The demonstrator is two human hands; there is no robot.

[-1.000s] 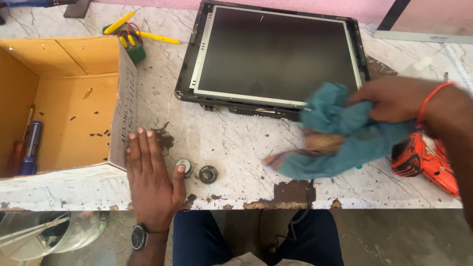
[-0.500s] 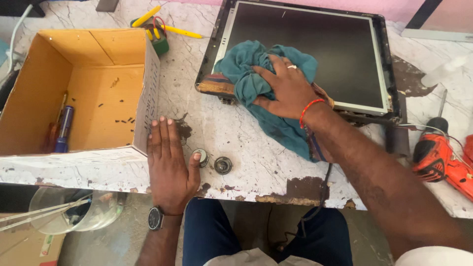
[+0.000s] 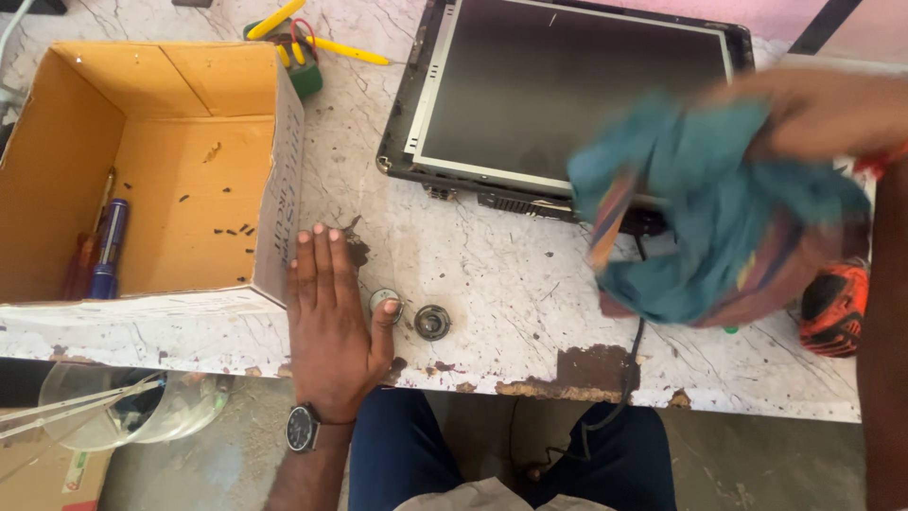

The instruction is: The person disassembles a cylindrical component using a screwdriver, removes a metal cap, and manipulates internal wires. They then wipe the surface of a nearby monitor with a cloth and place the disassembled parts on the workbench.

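Since half a second ago our right hand (image 3: 813, 109) lifts the teal cloth (image 3: 709, 218), fingers bunched on it, off the monitor (image 3: 567, 85) toward 3 o'clock, left hand (image 3: 331, 312) flat, fingers spread; trailing folds may snag the cable (image 3: 636, 350).

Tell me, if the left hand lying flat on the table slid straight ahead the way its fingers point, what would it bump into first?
Probably the cardboard box: the left hand has fingertips almost at its near corner. The way beside it looks free, so it might only graze it.
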